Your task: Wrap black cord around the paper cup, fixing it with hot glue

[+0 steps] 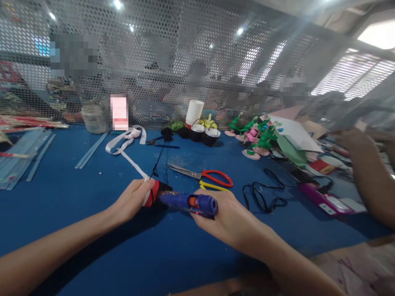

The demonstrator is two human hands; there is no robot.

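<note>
My left hand (pixel 133 200) is closed around a small red and black craft piece (pixel 157 191) low over the blue table (pixel 77 197). A white ribbon (pixel 129 144) and a thin black string run from the piece toward the back. My right hand (pixel 226 218) grips a purple glue gun (pixel 191 202). Its nozzle points left and touches or nearly touches the craft piece. Red-handled scissors (pixel 205 176) lie just behind my hands, with a yellow strip (pixel 212 187) beside them.
A black cord (pixel 262 197) coils to the right of the scissors. At the back stand small black pots (pixel 205 133), stacked white cups (pixel 194 112), a clear jar (pixel 93 118) and green and pink foam flowers (pixel 256 137). Another person's arm (pixel 367 172) reaches in at right. A perforated metal screen (pixel 173 61) closes the back.
</note>
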